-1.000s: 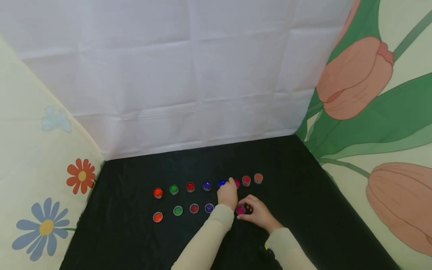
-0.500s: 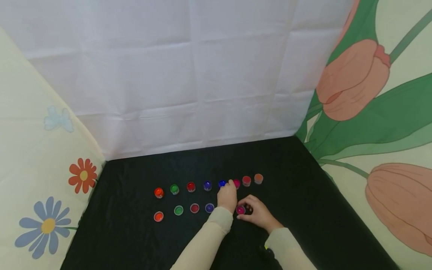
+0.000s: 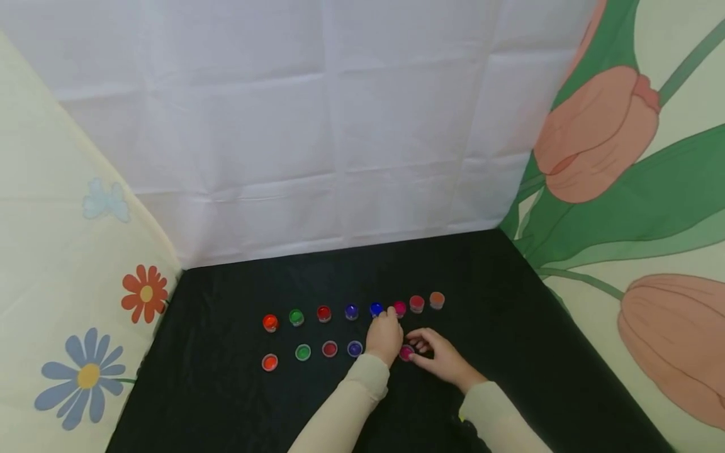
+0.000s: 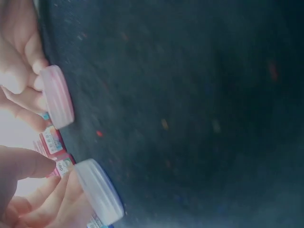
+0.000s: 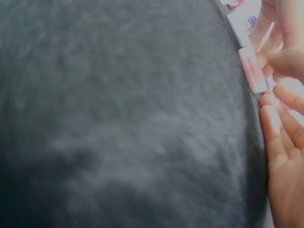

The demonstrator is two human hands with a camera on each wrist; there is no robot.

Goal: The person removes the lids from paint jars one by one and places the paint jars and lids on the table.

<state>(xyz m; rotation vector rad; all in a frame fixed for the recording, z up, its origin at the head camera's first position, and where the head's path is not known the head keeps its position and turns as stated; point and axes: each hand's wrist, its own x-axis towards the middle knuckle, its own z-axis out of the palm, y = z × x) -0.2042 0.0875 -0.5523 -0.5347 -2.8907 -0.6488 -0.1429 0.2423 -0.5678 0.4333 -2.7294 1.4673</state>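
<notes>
Small clear paint pots stand in a far row, with round translucent lids in a row nearer the person. In the head view my left hand (image 3: 385, 336) rests near the blue pot (image 3: 376, 309) and covers part of the lid row. The left wrist view shows a bluish lid (image 4: 99, 192) against its fingers; its thumb is apart from them and nothing shows between. My right hand (image 3: 444, 362) lies beside the magenta lid (image 3: 406, 353), thumb close to its edge, fingers spread loosely. Pale magenta, that lid (image 5: 253, 70) stands between both hands in the right wrist view.
More pots run along the far row: orange-red (image 3: 270, 323), green (image 3: 296, 317), red (image 3: 324, 313), purple (image 3: 351, 312), magenta (image 3: 399, 308), coral (image 3: 416, 304) and orange (image 3: 437, 300). Black cloth (image 3: 226, 409) covers the table. A white sheet (image 3: 334, 138) hangs behind.
My right hand's fingers have loosened from around the magenta lid and shifted slightly right. The left hand stays almost in place, its wrist turned a little. The head view has moved slightly.
</notes>
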